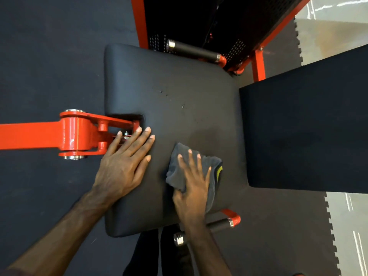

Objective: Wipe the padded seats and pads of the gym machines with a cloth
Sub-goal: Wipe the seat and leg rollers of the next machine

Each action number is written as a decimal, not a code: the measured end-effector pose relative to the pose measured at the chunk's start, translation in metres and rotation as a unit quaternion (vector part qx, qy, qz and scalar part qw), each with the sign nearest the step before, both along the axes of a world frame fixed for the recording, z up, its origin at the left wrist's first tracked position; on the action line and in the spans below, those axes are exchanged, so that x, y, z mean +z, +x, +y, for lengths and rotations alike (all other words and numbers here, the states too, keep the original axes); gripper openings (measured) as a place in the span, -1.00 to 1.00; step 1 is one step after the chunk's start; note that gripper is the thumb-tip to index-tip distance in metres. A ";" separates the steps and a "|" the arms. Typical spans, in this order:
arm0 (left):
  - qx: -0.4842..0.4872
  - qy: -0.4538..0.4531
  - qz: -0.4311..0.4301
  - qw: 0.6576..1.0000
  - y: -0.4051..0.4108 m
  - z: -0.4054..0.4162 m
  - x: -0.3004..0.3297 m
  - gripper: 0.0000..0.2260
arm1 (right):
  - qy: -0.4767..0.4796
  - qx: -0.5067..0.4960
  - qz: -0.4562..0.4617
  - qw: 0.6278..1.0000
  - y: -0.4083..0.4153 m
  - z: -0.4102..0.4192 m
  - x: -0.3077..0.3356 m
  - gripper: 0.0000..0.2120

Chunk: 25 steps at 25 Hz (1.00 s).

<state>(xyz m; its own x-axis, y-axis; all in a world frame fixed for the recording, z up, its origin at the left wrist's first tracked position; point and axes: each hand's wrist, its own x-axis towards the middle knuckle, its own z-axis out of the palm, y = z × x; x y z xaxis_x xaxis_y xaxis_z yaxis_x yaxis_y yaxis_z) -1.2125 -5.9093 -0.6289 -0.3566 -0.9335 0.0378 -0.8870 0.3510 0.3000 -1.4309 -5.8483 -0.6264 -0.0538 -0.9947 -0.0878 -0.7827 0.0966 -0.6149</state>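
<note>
Both hands work the seat (179, 92): left hand (123, 166) flat, fingers spread, bracing; right hand (192, 188) presses the cloth (213, 166) with spread fingers; back pad (308, 120) seemingly unwiped.

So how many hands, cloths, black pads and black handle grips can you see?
Hands: 2, left hand and right hand
Cloths: 1, grey cloth
Black pads: 2, seat pad and back pad
Handle grips: 2, far grip and near grip
Total: 7
</note>
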 end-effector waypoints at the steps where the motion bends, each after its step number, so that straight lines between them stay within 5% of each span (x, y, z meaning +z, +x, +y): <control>1: 0.005 -0.002 0.003 1.000 -0.001 0.000 -0.001 -0.51 | -0.015 0.034 0.004 0.999 0.003 -0.014 -0.001 -0.14; 4: 0.016 -0.007 0.033 0.999 0.004 -0.001 -0.005 -0.53 | 0.002 -0.005 0.006 1.000 -0.013 -0.072 -0.017 -0.07; 7: 0.007 -0.003 0.067 0.998 0.007 0.000 -0.004 -0.55 | 0.023 -0.085 0.019 0.996 0.002 -0.040 -0.006 -0.08; 12: -0.019 -0.057 0.028 0.998 0.029 -0.002 0.005 -0.57 | -0.031 0.099 0.035 0.994 0.045 -0.021 0.007 -0.15; 17: -0.022 -0.108 -0.014 0.994 0.046 -0.014 0.025 -0.64 | 0.014 -0.014 0.059 0.998 0.031 -0.042 0.001 -0.04; 22: 0.006 -0.111 -0.063 0.992 0.077 -0.034 0.029 -0.61 | -0.026 0.168 0.086 0.982 0.065 -0.025 0.011 -0.14; 25: -0.013 -0.119 -0.080 0.990 0.079 -0.035 0.022 -0.61 | -0.032 0.135 0.094 0.986 0.054 -0.082 0.007 -0.08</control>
